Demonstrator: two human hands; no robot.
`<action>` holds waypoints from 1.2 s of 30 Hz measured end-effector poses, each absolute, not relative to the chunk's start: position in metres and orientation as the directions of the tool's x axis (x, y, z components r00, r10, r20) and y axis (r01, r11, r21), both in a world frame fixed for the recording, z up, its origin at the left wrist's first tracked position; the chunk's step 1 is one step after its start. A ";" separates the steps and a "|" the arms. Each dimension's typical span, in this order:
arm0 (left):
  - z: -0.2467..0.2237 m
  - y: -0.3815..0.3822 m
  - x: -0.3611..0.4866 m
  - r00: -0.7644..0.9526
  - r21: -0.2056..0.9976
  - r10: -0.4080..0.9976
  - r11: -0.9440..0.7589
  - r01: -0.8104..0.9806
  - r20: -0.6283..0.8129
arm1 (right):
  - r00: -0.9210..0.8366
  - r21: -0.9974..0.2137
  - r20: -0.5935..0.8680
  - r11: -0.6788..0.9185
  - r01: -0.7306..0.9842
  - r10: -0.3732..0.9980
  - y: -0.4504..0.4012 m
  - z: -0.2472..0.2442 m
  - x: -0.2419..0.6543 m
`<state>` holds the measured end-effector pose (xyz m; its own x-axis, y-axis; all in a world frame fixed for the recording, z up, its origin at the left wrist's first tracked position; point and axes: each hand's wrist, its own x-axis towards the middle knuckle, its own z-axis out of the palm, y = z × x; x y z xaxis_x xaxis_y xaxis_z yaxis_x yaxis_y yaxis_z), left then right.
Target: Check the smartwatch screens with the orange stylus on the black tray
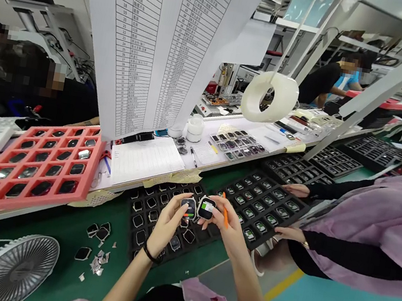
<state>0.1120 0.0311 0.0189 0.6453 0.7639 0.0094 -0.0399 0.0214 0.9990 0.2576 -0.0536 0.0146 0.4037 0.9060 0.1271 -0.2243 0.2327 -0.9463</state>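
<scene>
- My left hand is grasping one watch, thumb touching its screen.
- My right hand is edge-gripping another watch, exposing its display, and holding an orange tool.

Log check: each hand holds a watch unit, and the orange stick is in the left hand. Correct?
Not quite: the head view shows the orange stick in the right hand, not the left hand. Each does hold a watch unit.

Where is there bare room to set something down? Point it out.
Green mat: bare between the fan and left forearm, below the silvery scraps. Crowded: black tray under the hands.
</scene>
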 end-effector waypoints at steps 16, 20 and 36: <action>0.024 0.029 0.109 0.637 0.991 0.769 0.120 -0.062 -0.054 | 0.400 -0.940 0.126 0.238 -0.244 0.908 -0.055 0.015 0.258; 0.021 0.031 0.109 0.645 0.983 0.761 0.159 -0.089 -0.065 | 0.404 -0.927 0.136 0.260 -0.270 0.905 -0.056 0.016 0.258; 0.015 0.029 0.111 0.659 0.996 0.751 0.007 -0.092 0.055 | 0.382 -0.953 0.132 0.223 -0.205 0.915 -0.058 0.017 0.255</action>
<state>0.1113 0.0289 0.0149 0.6585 0.7505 0.0555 -0.0915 0.0067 0.9958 0.2553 -0.0585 0.0173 0.3823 0.9146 0.1317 -0.2050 0.2229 -0.9530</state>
